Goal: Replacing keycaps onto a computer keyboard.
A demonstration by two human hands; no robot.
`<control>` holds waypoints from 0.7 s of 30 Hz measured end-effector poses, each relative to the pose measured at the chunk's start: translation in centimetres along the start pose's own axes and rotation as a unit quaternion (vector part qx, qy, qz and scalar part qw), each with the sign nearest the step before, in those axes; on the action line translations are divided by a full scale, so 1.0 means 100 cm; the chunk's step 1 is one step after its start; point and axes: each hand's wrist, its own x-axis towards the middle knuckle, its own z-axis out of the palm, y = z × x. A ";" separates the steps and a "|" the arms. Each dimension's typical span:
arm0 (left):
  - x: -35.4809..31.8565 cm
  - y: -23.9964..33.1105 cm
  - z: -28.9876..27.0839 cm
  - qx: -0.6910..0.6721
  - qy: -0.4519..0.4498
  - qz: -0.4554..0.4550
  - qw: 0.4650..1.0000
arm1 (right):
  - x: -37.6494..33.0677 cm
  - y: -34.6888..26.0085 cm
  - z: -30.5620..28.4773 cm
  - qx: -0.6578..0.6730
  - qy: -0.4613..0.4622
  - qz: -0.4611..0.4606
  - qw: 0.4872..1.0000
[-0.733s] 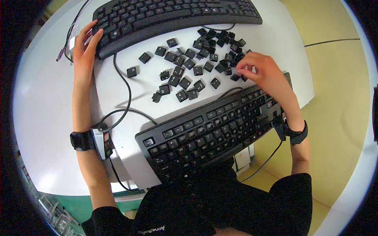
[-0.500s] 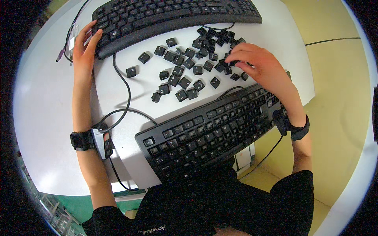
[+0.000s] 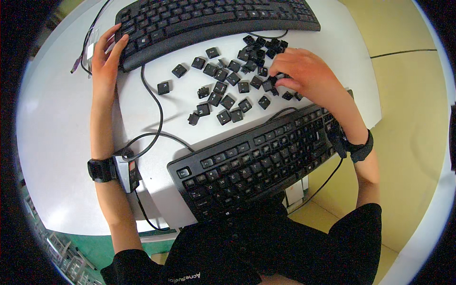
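Loose black keycaps (image 3: pixel 227 101) lie scattered and heaped on the white table. At the right side of the heap, my right hand (image 3: pixel 306 73) has its thumb and fingers curled in a pinch around a dark keycap (image 3: pixel 272 80), which the fingertips partly hide. Beyond the keycaps lies a black keyboard (image 3: pixel 199 28) with its caps on. My left hand (image 3: pixel 105 59) touches this keyboard's left end, fingers stretched and thumb apart. Nearest me, a second black keyboard (image 3: pixel 251 161) rests at a slant, with bare key positions among its remaining caps.
A black cable (image 3: pixel 160 111) loops from the far keyboard toward the near one. Another thin cable with a purple plug (image 3: pixel 76 64) lies at the table's left. My wrists wear black straps, the left with a silver box (image 3: pixel 126 175). Yellowish floor (image 3: pixel 403 118) shows beyond the table's right edge.
The view has shifted slightly, so everything sits a little farther right. My right hand has moved a bit left over the keycaps. My left hand stays at the far keyboard's end.
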 end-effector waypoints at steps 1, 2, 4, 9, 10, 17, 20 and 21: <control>0.000 0.000 0.000 0.001 0.000 -0.001 1.000 | 0.000 0.001 -0.001 -0.012 -0.001 -0.006 1.000; 0.000 -0.001 0.001 0.022 0.005 0.018 1.000 | 0.000 0.001 -0.001 -0.012 -0.001 -0.006 1.000; -0.001 -0.001 0.002 0.044 0.010 0.037 0.998 | 0.000 0.001 -0.001 -0.014 0.009 -0.021 1.000; 0.000 -0.001 0.002 0.024 0.005 0.031 0.999 | -0.001 -0.001 0.004 0.022 0.013 -0.022 0.999; 0.000 -0.001 0.002 0.025 0.005 0.032 0.999 | -0.001 -0.002 0.005 0.022 0.000 -0.017 1.000; -0.001 -0.004 0.000 0.037 0.003 0.040 0.999 | -0.002 0.002 0.001 0.041 -0.005 0.032 0.999; 0.001 -0.005 0.000 0.038 0.003 0.044 0.998 | -0.003 0.005 0.004 0.076 0.020 0.020 0.997; 0.001 -0.005 0.000 0.040 0.003 0.045 0.998 | -0.004 0.006 0.008 0.071 0.031 0.027 0.997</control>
